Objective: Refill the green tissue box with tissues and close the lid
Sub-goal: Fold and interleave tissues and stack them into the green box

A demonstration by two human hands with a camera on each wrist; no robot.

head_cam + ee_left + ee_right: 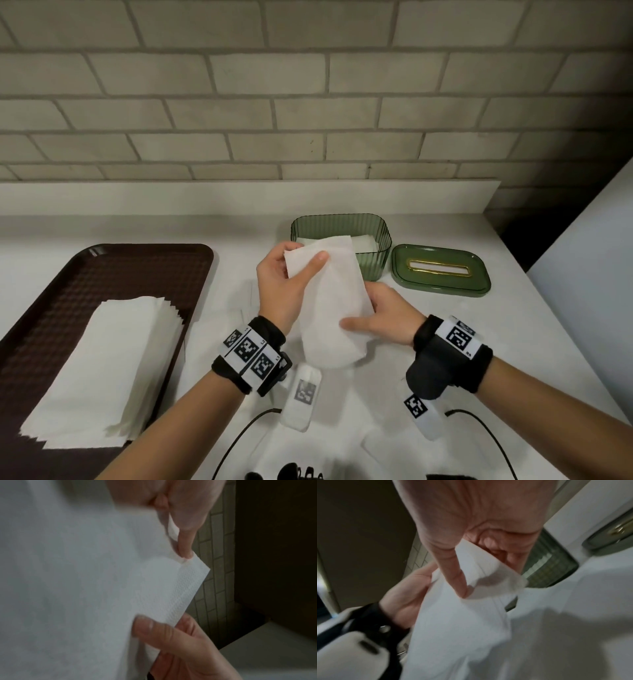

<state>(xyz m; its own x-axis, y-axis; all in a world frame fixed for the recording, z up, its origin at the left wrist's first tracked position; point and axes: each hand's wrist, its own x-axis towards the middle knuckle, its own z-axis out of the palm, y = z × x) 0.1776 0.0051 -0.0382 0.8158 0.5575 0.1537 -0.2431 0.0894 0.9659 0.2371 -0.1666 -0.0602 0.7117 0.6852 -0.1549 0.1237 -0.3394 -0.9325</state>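
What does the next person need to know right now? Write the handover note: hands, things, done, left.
Left hand: pinches the top of a white tissue, thumb on its face.
Right hand: grips the same tissue lower down, by its right edge.
The tissue is held above the counter, just in front of the green tissue box.
The box stands open with some tissues already inside. Its lid lies on the counter to the right of it.
Tissue stack waits on the brown tray at left.
Done: lid off, some tissues in.
Left: place this tissue, add more from the stack, fit the lid.
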